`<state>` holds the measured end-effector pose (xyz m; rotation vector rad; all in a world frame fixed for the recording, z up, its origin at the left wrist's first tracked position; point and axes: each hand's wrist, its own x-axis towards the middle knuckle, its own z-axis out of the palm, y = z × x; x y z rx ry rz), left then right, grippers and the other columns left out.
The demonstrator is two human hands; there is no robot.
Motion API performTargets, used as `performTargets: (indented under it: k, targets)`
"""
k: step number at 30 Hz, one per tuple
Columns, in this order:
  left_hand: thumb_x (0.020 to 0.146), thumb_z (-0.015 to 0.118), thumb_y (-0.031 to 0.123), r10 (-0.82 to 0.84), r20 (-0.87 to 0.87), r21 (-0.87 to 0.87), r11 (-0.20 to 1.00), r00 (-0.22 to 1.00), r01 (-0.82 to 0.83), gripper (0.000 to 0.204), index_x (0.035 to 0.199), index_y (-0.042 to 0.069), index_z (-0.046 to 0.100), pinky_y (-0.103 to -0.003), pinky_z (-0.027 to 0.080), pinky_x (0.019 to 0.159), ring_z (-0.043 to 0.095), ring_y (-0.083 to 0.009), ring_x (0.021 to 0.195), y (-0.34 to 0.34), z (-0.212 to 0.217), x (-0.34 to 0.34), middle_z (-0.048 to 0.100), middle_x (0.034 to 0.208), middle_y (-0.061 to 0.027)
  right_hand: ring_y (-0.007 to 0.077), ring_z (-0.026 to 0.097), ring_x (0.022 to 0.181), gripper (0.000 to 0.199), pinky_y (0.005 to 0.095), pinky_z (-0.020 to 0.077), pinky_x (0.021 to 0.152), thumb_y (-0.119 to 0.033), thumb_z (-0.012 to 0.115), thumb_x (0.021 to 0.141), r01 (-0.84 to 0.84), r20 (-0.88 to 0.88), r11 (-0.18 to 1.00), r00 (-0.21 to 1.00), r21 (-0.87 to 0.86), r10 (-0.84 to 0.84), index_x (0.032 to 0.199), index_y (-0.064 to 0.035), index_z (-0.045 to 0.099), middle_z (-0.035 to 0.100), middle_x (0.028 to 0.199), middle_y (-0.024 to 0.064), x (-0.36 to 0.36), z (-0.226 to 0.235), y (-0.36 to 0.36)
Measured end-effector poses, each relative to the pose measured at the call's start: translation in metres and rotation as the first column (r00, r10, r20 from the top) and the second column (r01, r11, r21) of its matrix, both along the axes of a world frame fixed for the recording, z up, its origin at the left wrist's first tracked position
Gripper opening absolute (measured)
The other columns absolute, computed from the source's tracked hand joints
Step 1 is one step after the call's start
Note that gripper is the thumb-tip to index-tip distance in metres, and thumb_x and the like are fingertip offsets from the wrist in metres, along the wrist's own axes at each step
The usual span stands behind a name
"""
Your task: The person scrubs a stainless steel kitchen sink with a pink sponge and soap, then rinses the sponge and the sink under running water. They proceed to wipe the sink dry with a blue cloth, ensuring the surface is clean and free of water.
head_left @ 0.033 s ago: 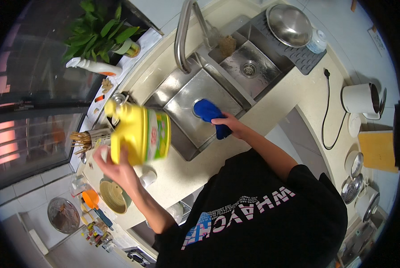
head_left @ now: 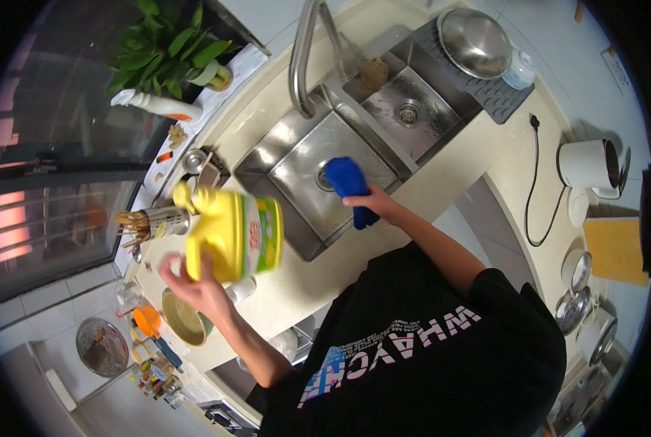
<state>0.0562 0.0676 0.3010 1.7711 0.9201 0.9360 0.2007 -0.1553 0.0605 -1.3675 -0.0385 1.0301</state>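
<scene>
Two hands are at work over a pale kitchen counter, seen from above. We see the left hand gripping a large yellow detergent jug from below, fingers spread wide against its underside and near wall. The jug is bright yellow and squat, with a moulded handle and a spout end pointing left, and a green-and-white label wraps the side facing right; its outline is slightly blurred. It is held off the counter, to the left of the sink basin, with a white cup just beside its near edge.

The right hand holds a blue cloth, fingers closed over its near end at the front rim of the basin; the cloth's far end reaches over the basin near the drain. We cannot tell whether the cloth touches the steel.

Farther off stand a curved tap, a second, smaller basin to the right, and a steel bowl on a dark draining mat. To the left of the jug a steel holder of chopsticks stands, with a leafy plant at the far left. A white kettle sits on the right.
</scene>
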Motion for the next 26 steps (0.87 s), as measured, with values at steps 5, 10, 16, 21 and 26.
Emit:
performTargets:
  k: [5,10,16,21,26]
  targets:
    - [0.071,0.057,-0.012,0.224,-0.040,0.036,0.974,0.974,-0.222,0.037,0.097,0.009,0.040,-0.030,0.049,0.069,0.057,-0.0198,0.083,-0.009,-0.066,-0.101,0.049,0.079,-0.0074,0.0225,0.060,0.079,0.041,0.0355,0.0465,0.072,-0.035,0.073,0.073,-0.244,0.329,0.883,0.861,-0.400,0.387,0.090,-0.0002,0.061,0.063,0.085,0.0150,0.003,-0.024,0.007]
    - [0.068,0.057,-0.012,0.471,-0.055,-0.070,0.878,0.880,-0.474,0.036,0.092,0.007,0.038,-0.031,0.043,0.075,0.051,-0.0195,0.083,-0.045,-0.095,-0.147,0.049,0.087,-0.0111,0.0349,0.062,0.075,0.057,0.0420,0.0476,0.067,-0.056,0.056,0.082,-0.255,0.429,0.830,0.759,-0.495,0.489,0.079,0.0011,0.061,0.062,0.077,0.0197,0.019,0.004,0.043]
    - [0.081,0.061,0.006,0.442,-0.258,-0.053,0.881,0.859,-0.470,0.026,0.098,0.000,0.042,-0.034,0.044,0.073,0.050,-0.0198,0.079,-0.047,-0.095,-0.165,0.051,0.085,-0.0128,0.0408,0.059,0.081,0.042,0.0452,0.0488,0.073,-0.036,0.047,0.093,0.135,0.864,0.879,0.304,-0.457,0.402,0.089,0.0042,0.058,0.057,0.102,0.0252,0.099,0.010,0.135]
    - [0.087,0.063,0.022,0.452,-0.402,0.102,0.887,0.796,-0.451,0.032,0.093,-0.005,0.048,-0.034,0.046,0.070,0.054,-0.0221,0.076,-0.037,-0.098,-0.161,0.056,0.085,-0.0148,0.0442,0.053,0.096,0.032,0.0466,0.0459,0.081,-0.019,0.049,0.092,0.540,0.958,0.817,0.284,-0.203,0.050,0.109,0.0085,0.048,0.047,0.114,0.0295,0.175,0.005,0.201]
    - [0.087,0.062,0.018,0.502,-0.350,0.057,0.854,0.791,-0.517,0.028,0.097,-0.004,0.047,-0.033,0.048,0.073,0.057,-0.0208,0.082,-0.041,-0.096,-0.141,0.058,0.089,-0.0152,0.0396,0.052,0.106,0.035,0.0425,0.0437,0.091,-0.012,0.050,0.090,0.725,0.979,0.664,0.071,-0.184,0.193,0.117,0.0083,0.045,0.048,0.120,0.0276,0.238,-0.029,0.214]
